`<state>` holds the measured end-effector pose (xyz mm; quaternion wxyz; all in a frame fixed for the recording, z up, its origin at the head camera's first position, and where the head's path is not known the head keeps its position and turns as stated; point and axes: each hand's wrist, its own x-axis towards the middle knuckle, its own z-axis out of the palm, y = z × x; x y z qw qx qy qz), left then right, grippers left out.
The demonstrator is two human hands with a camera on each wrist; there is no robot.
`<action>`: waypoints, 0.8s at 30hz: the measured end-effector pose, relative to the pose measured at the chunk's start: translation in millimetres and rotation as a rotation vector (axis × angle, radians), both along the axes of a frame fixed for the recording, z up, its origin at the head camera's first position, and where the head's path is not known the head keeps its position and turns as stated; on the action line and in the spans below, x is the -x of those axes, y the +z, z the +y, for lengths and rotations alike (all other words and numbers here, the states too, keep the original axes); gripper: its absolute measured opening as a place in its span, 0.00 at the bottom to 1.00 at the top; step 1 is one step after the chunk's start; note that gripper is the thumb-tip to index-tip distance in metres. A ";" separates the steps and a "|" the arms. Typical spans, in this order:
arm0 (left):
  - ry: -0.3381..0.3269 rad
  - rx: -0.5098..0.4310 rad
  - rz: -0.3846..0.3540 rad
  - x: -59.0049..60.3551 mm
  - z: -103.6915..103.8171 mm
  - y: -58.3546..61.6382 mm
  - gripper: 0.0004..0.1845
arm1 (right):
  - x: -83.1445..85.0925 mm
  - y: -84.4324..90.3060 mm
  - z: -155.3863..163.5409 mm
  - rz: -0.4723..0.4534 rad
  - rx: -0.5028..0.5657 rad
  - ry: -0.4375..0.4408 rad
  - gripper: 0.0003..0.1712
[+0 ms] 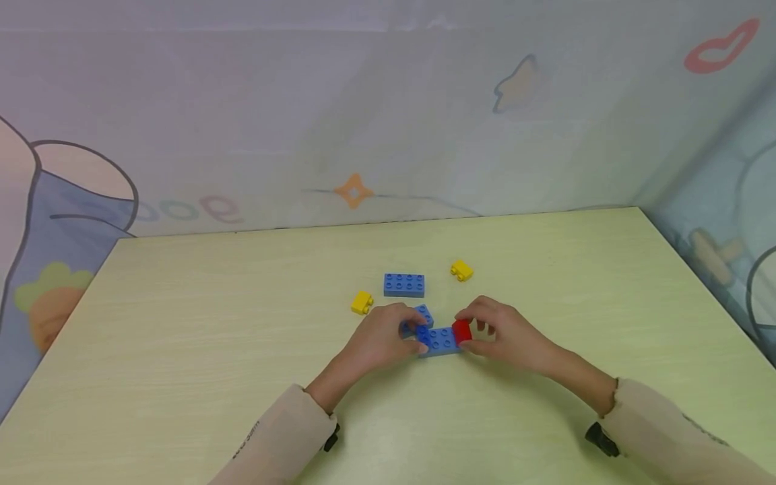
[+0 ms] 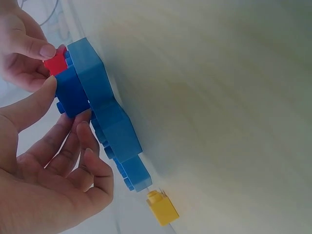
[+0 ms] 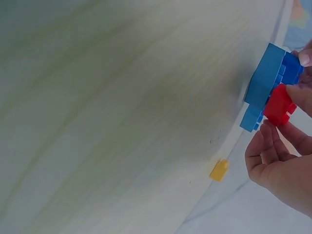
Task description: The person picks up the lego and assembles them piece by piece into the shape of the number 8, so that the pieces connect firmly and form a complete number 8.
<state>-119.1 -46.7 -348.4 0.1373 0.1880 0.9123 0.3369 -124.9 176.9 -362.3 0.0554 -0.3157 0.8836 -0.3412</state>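
A light blue brick [image 1: 442, 342] with studs on top lies on the table in front of me. At its left end my left hand [image 1: 378, 339] pinches a small dark blue brick [image 2: 73, 93] between thumb and fingers, against the studs. My right hand [image 1: 515, 339] pinches a small red brick [image 3: 277, 105] at the right end of that light blue brick. Whether either small brick is fully pressed down, I cannot tell. Just behind, partly hidden by my left fingers, is another light blue brick [image 1: 426, 314] lying at an angle.
Farther back lies a third light blue brick [image 1: 403, 285], its studs up. One yellow brick [image 1: 362, 302] is to its left, and another yellow brick [image 1: 462, 270] is to its right. A printed cloth [image 1: 424, 121] hangs behind the table's far edge.
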 end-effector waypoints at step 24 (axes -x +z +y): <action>-0.003 -0.002 0.007 0.4 0.1 -1.0 0.15 | 3.3 0.1 -6.0 0.010 -0.031 0.049 0.18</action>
